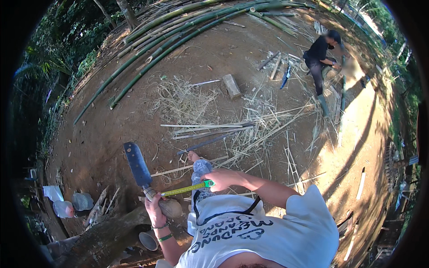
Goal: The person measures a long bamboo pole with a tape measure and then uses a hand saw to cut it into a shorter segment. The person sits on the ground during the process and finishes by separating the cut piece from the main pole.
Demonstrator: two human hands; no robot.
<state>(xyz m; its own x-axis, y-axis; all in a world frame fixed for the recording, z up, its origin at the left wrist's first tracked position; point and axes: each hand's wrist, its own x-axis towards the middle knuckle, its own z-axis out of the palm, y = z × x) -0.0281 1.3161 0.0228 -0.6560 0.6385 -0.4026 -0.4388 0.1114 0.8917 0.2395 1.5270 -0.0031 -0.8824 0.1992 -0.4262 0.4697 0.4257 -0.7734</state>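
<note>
My left hand (154, 209) is closed round the handle of a machete (137, 165), whose broad dark blade points up and away from me. From beside that hand a yellow measuring tape (183, 190) runs out straight to the right. Its green tape measure case (208, 183) sits in my right hand (225, 179), fingers closed on it, in front of my body. Whether the left fingers also pinch the tape's end is too small to tell. Just right of the left hand shows a rounded piece of wood (171, 208).
A thick log (105, 234) lies at lower left, near plastic bags (63, 209). Split bamboo strips (205, 127) and shavings (185, 102) cover the ground ahead, around a short wood block (231, 86). Long green bamboo poles (165, 49) lie behind. Another person (316, 60) sits at far right.
</note>
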